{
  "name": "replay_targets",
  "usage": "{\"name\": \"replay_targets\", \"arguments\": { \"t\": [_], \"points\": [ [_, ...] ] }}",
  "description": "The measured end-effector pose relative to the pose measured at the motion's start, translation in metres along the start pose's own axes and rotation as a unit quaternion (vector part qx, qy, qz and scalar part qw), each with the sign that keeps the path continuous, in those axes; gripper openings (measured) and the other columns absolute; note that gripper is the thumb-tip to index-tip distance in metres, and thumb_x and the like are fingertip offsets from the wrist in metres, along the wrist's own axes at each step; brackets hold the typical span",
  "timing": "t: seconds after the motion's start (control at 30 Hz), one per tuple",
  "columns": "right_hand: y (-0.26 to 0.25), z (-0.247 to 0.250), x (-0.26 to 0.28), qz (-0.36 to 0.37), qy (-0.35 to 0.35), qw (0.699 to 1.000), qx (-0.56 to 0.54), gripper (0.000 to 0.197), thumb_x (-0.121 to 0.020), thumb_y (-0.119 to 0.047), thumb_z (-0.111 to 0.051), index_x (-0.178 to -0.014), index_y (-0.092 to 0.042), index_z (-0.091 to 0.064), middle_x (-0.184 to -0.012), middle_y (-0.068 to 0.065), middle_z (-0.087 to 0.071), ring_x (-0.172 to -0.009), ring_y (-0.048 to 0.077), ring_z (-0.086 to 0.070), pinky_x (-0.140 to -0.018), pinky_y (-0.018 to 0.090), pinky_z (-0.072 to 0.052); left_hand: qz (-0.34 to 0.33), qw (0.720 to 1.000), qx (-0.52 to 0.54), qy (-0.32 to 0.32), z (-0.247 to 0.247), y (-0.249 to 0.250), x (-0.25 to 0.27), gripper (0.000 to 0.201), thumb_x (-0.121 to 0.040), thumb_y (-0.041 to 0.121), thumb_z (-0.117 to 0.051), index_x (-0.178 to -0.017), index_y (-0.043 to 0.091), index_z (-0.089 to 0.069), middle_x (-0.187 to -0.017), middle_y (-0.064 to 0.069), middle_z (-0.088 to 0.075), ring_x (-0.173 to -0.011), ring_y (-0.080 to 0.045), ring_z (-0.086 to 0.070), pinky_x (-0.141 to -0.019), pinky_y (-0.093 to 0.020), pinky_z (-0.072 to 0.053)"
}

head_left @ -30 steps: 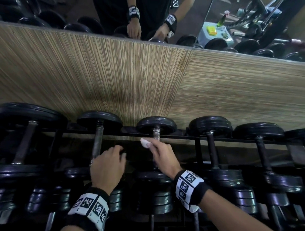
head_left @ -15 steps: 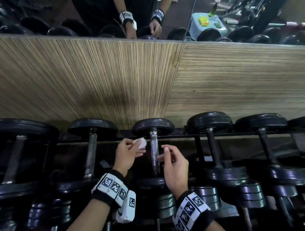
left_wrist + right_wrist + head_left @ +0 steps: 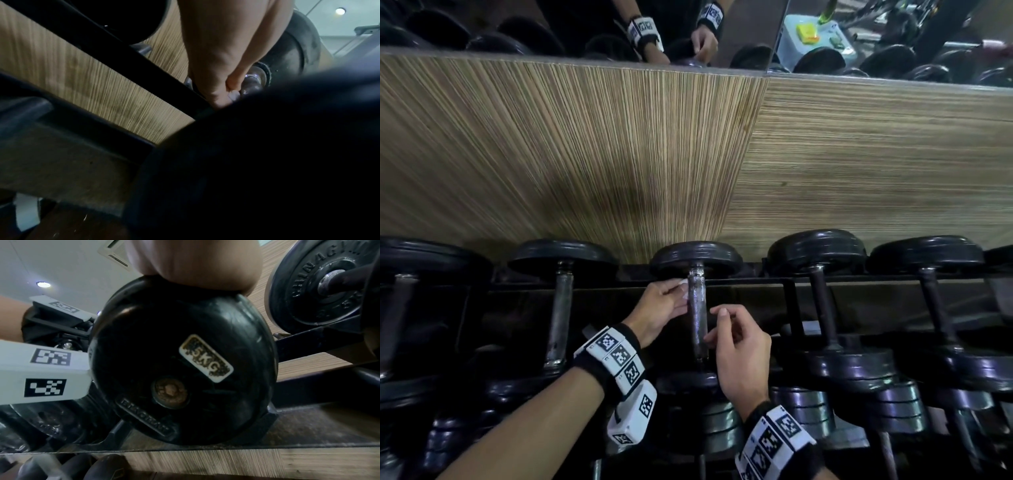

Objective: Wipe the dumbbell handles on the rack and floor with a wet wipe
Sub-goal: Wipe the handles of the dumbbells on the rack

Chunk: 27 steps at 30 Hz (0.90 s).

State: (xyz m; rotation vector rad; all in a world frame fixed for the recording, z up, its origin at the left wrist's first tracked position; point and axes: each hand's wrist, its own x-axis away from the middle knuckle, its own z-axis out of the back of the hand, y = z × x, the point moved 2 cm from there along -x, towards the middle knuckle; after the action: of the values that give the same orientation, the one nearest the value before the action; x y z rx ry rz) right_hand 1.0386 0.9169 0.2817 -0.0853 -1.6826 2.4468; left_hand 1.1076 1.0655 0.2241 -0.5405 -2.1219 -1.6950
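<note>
A row of black dumbbells lies on the rack. My left hand pinches a small white wet wipe and holds it against the left side of the middle dumbbell's knurled metal handle, just below its far plate. The left wrist view shows the wipe at the fingertips beside the handle's collar. My right hand hovers on the handle's right side with loosely curled fingers, holding nothing. In the right wrist view the near end plate, marked 5KG, fills the frame.
Neighbouring dumbbell handles lie parallel on either side. A lower tier of dumbbells sits under my wrists. A wood-panel wall rises close behind the rack, with a mirror above it.
The wipe has passed from my right hand to my left. The left hand has brought it up against the top of the middle handle, and the right hand has drawn back, empty.
</note>
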Motion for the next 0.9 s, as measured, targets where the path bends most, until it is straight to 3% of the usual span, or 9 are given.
{"name": "replay_targets", "arguments": {
  "t": [0.17, 0.23, 0.33, 0.5, 0.57, 0.63, 0.7, 0.8, 0.9],
  "points": [
    [-0.001, 0.001, 0.0, 0.008, 0.003, 1.0, 0.001, 0.018, -0.1, -0.02, -0.055, -0.088, -0.025, -0.067, -0.063, -0.006, -0.069, -0.055, 0.013, -0.065, -0.055, 0.028, -0.053, -0.093, 0.991, -0.046, 0.08, -0.001, 0.005, 0.003, 0.023, -0.103, 0.004, -0.047, -0.113, 0.0, -0.068, -0.112, -0.012, -0.072, -0.107, -0.025, -0.069, -0.086, -0.028, -0.058],
    [0.001, 0.001, 0.0, 0.01, 0.008, 1.0, 0.006, 0.017, -0.1, -0.02, -0.055, -0.088, -0.025, -0.068, -0.063, -0.004, -0.068, -0.054, 0.013, -0.064, -0.054, 0.026, -0.052, -0.133, 0.984, -0.07, 0.099, -0.004, 0.008, 0.009, 0.021, -0.102, 0.004, -0.049, -0.11, 0.005, -0.068, -0.106, -0.009, -0.073, -0.102, -0.02, -0.07, -0.084, -0.027, -0.059],
    [0.002, -0.001, 0.001, 0.004, 0.01, 1.0, 0.011, 0.018, -0.1, -0.022, -0.055, -0.087, -0.027, -0.067, -0.063, 0.003, -0.067, -0.055, 0.017, -0.063, -0.056, 0.033, -0.052, -0.194, 0.968, -0.115, 0.107, -0.009, 0.01, 0.021, 0.021, -0.101, 0.007, -0.053, -0.114, 0.007, -0.069, -0.1, 0.003, -0.073, -0.095, -0.007, -0.071, -0.081, -0.024, -0.059],
    [0.002, -0.002, 0.0, 0.0, 0.006, 1.0, 0.017, 0.018, -0.1, -0.024, -0.055, -0.086, -0.029, -0.067, -0.063, 0.004, -0.067, -0.056, 0.018, -0.063, -0.057, 0.035, -0.053, -0.274, 0.922, -0.259, 0.09, -0.007, 0.008, 0.031, 0.029, -0.101, 0.013, -0.055, -0.128, 0.013, -0.066, -0.12, 0.01, -0.069, -0.11, 0.004, -0.064, -0.094, -0.024, -0.054],
    [0.001, -0.001, 0.001, -0.001, -0.002, 1.0, 0.015, 0.018, -0.1, -0.023, -0.055, -0.087, -0.028, -0.067, -0.063, 0.004, -0.067, -0.056, 0.018, -0.063, -0.057, 0.033, -0.053, -0.307, 0.897, -0.307, 0.085, -0.008, 0.011, 0.036, 0.03, -0.1, 0.014, -0.057, -0.129, 0.015, -0.065, -0.122, 0.017, -0.065, -0.114, 0.009, -0.059, -0.1, -0.02, -0.049],
    [-0.001, 0.0, 0.002, -0.006, -0.01, 1.0, 0.007, 0.018, -0.1, -0.022, -0.055, -0.087, -0.027, -0.067, -0.063, 0.004, -0.067, -0.055, 0.019, -0.063, -0.055, 0.031, -0.053, -0.32, 0.892, -0.31, 0.077, -0.003, 0.011, 0.038, 0.03, -0.099, 0.012, -0.057, -0.129, 0.016, -0.066, -0.123, 0.018, -0.064, -0.117, 0.01, -0.057, -0.104, -0.015, -0.043],
    [-0.001, 0.001, 0.002, -0.01, -0.013, 1.0, -0.001, 0.018, -0.101, -0.021, -0.055, -0.088, -0.026, -0.068, -0.063, 0.002, -0.067, -0.055, 0.016, -0.063, -0.053, 0.027, -0.053, -0.304, 0.897, -0.303, 0.107, 0.009, 0.006, 0.034, 0.029, -0.1, 0.013, -0.056, -0.126, 0.018, -0.068, -0.118, 0.015, -0.069, -0.113, 0.004, -0.062, -0.101, -0.019, -0.047],
    [0.001, 0.0, 0.001, -0.016, -0.012, 1.0, -0.001, 0.018, -0.101, -0.022, -0.055, -0.089, -0.025, -0.068, -0.063, -0.001, -0.068, -0.054, 0.014, -0.063, -0.052, 0.023, -0.051, -0.203, 0.91, -0.32, 0.168, 0.026, -0.007, 0.016, 0.022, -0.101, 0.015, -0.055, -0.116, 0.011, -0.071, -0.092, 0.006, -0.072, -0.092, -0.014, -0.071, -0.084, -0.039, -0.06],
    [0.001, 0.001, 0.001, -0.015, -0.013, 1.0, -0.005, 0.017, -0.101, -0.023, -0.055, -0.09, -0.026, -0.068, -0.063, -0.001, -0.068, -0.054, 0.014, -0.063, -0.052, 0.024, -0.051, -0.06, 0.973, -0.212, 0.065, 0.013, -0.009, 0.001, 0.024, -0.103, 0.012, -0.05, -0.116, 0.003, -0.068, -0.103, -0.009, -0.074, -0.093, -0.022, -0.072, -0.077, -0.025, -0.06]
  ]
}}
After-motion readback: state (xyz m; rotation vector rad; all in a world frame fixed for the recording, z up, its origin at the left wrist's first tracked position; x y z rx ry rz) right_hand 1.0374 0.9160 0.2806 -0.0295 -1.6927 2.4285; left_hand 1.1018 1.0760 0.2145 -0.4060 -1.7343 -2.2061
